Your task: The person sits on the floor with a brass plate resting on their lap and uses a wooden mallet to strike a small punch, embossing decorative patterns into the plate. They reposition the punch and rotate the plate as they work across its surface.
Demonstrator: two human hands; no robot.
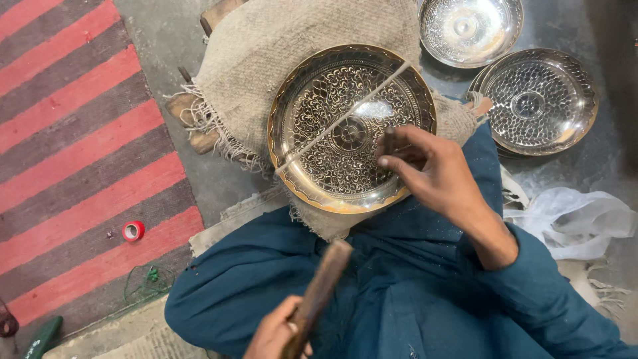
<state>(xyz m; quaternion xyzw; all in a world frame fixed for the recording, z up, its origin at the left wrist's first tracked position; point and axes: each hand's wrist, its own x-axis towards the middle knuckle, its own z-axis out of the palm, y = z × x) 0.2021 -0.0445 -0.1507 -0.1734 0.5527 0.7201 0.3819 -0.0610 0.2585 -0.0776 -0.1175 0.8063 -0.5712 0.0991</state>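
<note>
Lying at the far left, a red and grey striped mat (73,146) covers the floor, with a small roll of red tape (133,231) resting on its lower part and a green tool handle (44,337) near the bottom corner. Just right of the mat, a burlap-wrapped block (266,60) sits on the grey floor (159,40), and an engraved brass plate (332,133) leans on it, tilted toward the person's lap, held down by a taut string (345,116) that crosses it from lower left to upper right. Below the plate, the left hand (274,336) has its grip closed around a wooden hammer handle (318,297), which points up toward the plate without touching it. Over the plate's right half, the right hand (432,176) has its grip pinched together on a small dark chisel (391,141), whose tip meets the engraved surface near the centre. Blue trousers (399,292) fill the lower middle. Farther right, two silver embossed plates (538,100) lie on the floor, one at the top edge and one stacked beside it, and a crumpled clear plastic sheet (571,219) lies below them.
</note>
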